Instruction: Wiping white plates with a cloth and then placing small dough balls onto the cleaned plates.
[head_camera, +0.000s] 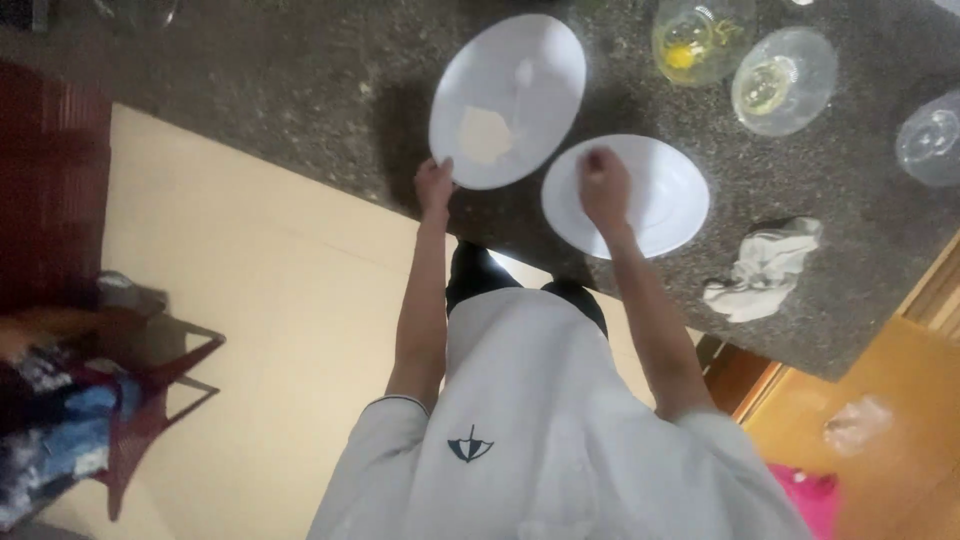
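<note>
2 white plates handled at the counter (300, 90) edge, 1 per hand.

The left hand (434, 186) pinches the near rim of the far plate (535, 70), which carries a pale flat piece (484, 135); a firm rim grip keeps that plate level. The right hand (604, 186) rests bunched, fingers together, over the near plate (660, 195); whether it holds anything cannot be told. Both arms reach forward, nearly straight. 3 glass bowls (785, 80) and a crumpled cloth (765, 268) lie to the right.
</note>
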